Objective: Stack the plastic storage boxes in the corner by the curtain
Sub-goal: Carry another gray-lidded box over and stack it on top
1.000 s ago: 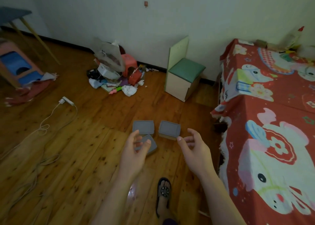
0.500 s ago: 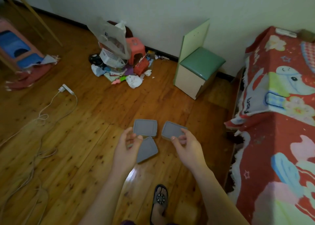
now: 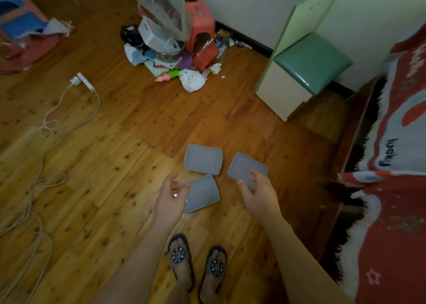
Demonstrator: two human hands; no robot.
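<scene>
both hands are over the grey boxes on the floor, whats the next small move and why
Probably lower both hands and grip a box each: the left hand hovers over the nearest box, the right hand over the right box. All three, counting the far box, lie apart on the floor, none stacked.

left hand (image 3: 171, 197): extended forward, fingers loosely curled | right hand (image 3: 257, 192): extended forward, fingers loosely curled

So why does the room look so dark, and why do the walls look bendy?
Head view: dim indoor light, so the corners go murky and the three grey box lids look flat; the wooden floor shines only faintly. The wide-angle lens bends the green-seated stool and the bed's edge outward. The left hand is slightly soft.
</scene>
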